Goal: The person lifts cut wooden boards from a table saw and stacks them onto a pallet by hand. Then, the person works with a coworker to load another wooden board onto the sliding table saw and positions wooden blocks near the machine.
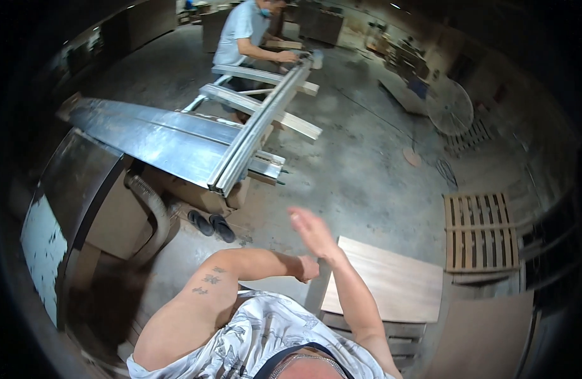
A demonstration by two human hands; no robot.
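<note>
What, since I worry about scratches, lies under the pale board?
Grey slats show along the near edge; the pale board hides whatever lies farther under.

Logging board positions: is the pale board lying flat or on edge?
Flat: the pale board shows its broad face upward.

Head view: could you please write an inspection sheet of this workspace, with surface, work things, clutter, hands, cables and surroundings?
Surface: shiny metal table; stained grey floor.
Job's things: pale wood panel, partly hidden by the right forearm.
Clutter: black slippers on the floor near the metal table.
Hands: right hand open, nothing seen in it; left hand curled, contents unclear.
Cables: dark coil, probably cable, on the floor.
Surroundings: co-worker beyond the table; round fan; slatted pallet at right.
</note>
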